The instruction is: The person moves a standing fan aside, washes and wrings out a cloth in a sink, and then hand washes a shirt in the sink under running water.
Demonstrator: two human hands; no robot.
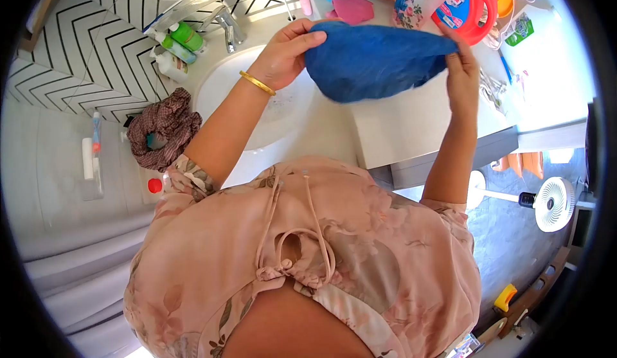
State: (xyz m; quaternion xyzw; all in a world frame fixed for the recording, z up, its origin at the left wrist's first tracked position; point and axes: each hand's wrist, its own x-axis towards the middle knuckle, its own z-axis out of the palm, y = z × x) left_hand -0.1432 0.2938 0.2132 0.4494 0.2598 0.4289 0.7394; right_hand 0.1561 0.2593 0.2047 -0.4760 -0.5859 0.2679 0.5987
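Note:
A piece of blue cloth (379, 62), rounded along its lower edge, is stretched between my two hands above the counter beside the sink. My left hand (289, 53), with a gold bangle (258, 83) at the wrist, pinches its left end between thumb and fingers. At the opposite, upper right corner, my right hand (463, 72) grips the cloth with fingers closed. Under my left forearm lies the white sink basin (222, 81), with a metal faucet (229, 29) at its back. The cloth hides part of the counter (385, 130).
Green bottles (186, 36) and a white pump bottle (168, 65) stand left of the faucet. A checked cloth (160, 126) lies bunched at the left. Behind my hands are a pink cloth (353, 9), a floral pouch (418, 4) and a red jug (472, 1). A white fan (554, 204) stands right.

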